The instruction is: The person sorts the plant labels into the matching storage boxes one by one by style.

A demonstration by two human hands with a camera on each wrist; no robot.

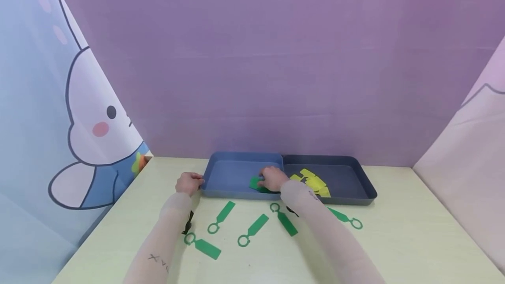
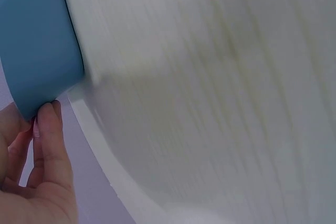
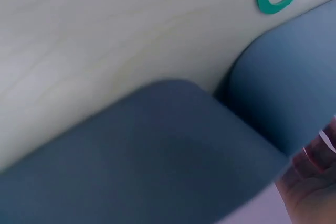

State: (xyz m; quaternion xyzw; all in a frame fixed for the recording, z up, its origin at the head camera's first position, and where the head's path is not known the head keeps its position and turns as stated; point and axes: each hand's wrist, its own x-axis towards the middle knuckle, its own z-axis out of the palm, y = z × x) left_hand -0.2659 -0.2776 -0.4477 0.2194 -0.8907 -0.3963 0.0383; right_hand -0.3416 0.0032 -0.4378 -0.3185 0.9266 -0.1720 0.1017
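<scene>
My left hand (image 1: 190, 183) is at the left side of the blue tray (image 1: 230, 172); in the left wrist view its thumb and fingers pinch the tray's rim (image 2: 39, 95). My right hand (image 1: 273, 179) reaches into the right part of that tray, fingers curled at a green ring-ended tag (image 1: 255, 182). The tag's ring end is hidden by the hand, and another green piece lies under it. In the right wrist view only part of the right hand (image 3: 312, 182) shows, behind the tray wall, and its fingertips are hidden.
A dark grey tray (image 1: 343, 179) adjoins the blue one and holds several yellow tags (image 1: 314, 183). Green tags (image 1: 208, 249) with ring ends lie scattered on the pale table (image 1: 414, 231). Black pieces (image 1: 188, 223) lie partly hidden by the forearms. A purple cloth (image 1: 276, 65) hangs behind.
</scene>
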